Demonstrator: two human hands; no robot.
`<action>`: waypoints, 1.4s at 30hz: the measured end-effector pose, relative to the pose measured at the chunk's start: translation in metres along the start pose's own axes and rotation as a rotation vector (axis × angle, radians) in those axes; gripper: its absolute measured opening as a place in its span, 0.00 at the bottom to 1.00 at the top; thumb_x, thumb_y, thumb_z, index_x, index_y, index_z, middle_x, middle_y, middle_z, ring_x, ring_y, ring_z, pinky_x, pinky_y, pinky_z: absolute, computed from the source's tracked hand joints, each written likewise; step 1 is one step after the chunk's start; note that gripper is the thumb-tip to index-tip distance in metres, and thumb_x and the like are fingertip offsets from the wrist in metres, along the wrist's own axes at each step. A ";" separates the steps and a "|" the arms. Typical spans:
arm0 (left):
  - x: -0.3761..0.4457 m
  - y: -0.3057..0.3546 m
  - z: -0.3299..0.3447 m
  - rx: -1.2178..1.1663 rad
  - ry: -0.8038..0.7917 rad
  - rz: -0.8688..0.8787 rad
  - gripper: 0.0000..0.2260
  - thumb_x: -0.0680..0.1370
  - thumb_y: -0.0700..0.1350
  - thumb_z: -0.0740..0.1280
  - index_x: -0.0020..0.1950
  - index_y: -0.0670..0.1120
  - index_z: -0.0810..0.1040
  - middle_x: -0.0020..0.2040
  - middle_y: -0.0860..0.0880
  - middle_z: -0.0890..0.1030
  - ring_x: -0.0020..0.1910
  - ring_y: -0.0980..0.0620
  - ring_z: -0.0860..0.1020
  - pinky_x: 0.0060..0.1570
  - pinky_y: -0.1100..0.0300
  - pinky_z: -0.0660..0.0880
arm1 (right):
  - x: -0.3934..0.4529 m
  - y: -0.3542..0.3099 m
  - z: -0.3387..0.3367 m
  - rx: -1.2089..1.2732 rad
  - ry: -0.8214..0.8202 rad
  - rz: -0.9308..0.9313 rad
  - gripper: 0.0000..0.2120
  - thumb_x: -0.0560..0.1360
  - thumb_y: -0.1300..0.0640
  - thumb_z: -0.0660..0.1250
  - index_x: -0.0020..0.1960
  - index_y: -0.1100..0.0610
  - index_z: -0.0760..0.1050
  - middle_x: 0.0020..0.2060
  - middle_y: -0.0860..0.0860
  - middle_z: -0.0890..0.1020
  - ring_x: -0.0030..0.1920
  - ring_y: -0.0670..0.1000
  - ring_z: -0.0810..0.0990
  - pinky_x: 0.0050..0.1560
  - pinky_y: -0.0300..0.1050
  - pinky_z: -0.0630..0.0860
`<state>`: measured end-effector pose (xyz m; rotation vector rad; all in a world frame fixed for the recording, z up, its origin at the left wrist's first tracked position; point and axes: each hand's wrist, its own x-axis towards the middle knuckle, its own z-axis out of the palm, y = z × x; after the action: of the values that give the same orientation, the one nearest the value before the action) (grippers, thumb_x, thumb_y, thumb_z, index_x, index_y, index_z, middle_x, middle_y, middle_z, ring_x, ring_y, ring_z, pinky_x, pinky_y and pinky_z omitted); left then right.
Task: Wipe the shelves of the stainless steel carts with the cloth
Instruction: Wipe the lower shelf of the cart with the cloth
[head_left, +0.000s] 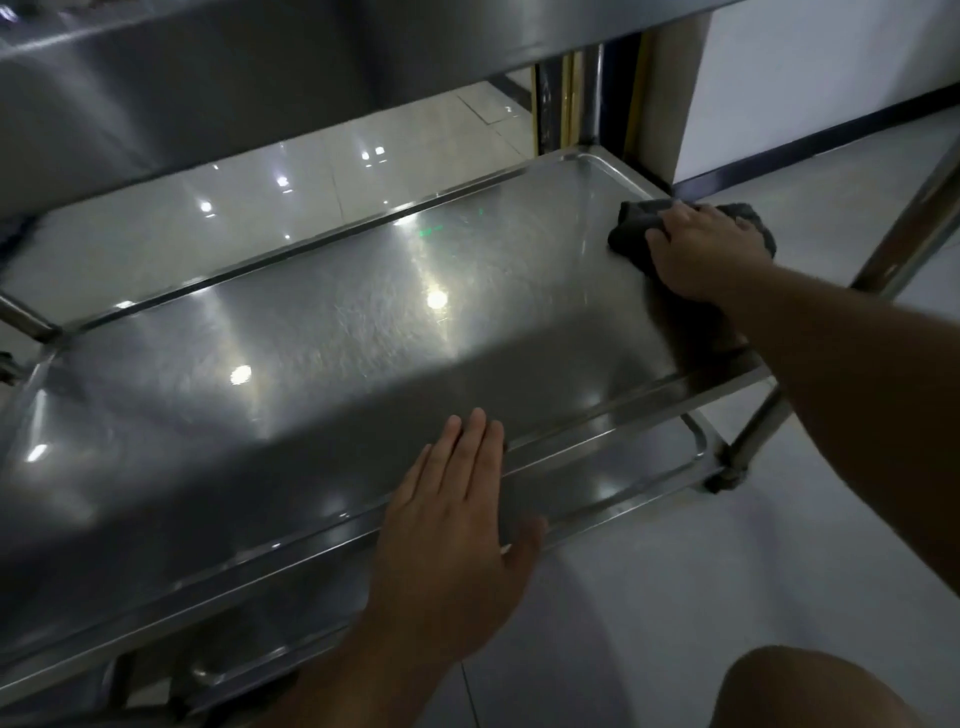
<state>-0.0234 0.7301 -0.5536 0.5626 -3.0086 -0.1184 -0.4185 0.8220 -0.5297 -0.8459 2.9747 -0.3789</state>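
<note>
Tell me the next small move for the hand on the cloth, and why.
Probably sweep the right hand and the dark cloth leftward along the middle shelf. The cloth sits pressed at the shelf's far right corner, with the wide steel surface to its left lying uncovered, while the left hand rests flat on the near rim, steadying the cart.

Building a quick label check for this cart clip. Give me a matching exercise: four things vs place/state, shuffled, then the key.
Things:
1. left hand
2. right hand
3. cloth
4. lower shelf

Places/states:
A. dark grey, bunched at the middle shelf's far right corner
B. flat, fingers straight, on the middle shelf's near rim
C. visible beneath the middle shelf, untouched by either hand
D. pressing down on the cloth

Pairs: 1-B, 2-D, 3-A, 4-C
</note>
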 end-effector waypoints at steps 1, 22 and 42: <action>-0.001 0.000 0.000 -0.004 0.019 0.006 0.37 0.81 0.65 0.61 0.85 0.45 0.62 0.85 0.48 0.59 0.85 0.49 0.56 0.82 0.49 0.56 | 0.008 -0.002 -0.002 0.001 0.004 -0.009 0.27 0.82 0.38 0.49 0.70 0.54 0.70 0.69 0.60 0.75 0.68 0.63 0.74 0.69 0.66 0.66; 0.000 -0.001 0.008 0.058 0.074 0.018 0.38 0.79 0.64 0.63 0.83 0.44 0.65 0.85 0.47 0.62 0.84 0.47 0.59 0.79 0.48 0.59 | 0.024 -0.012 0.001 0.033 -0.014 -0.046 0.26 0.84 0.41 0.50 0.76 0.50 0.66 0.73 0.59 0.71 0.75 0.62 0.67 0.78 0.67 0.55; 0.000 -0.001 0.007 0.027 0.025 0.011 0.37 0.83 0.66 0.51 0.88 0.49 0.49 0.87 0.52 0.45 0.85 0.53 0.40 0.82 0.54 0.37 | -0.009 -0.022 0.002 0.086 -0.168 -0.110 0.20 0.86 0.39 0.51 0.75 0.42 0.67 0.74 0.60 0.71 0.71 0.65 0.71 0.76 0.68 0.60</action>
<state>-0.0237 0.7294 -0.5602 0.5462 -2.9932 -0.0694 -0.3994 0.8080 -0.5267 -0.9823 2.7461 -0.4142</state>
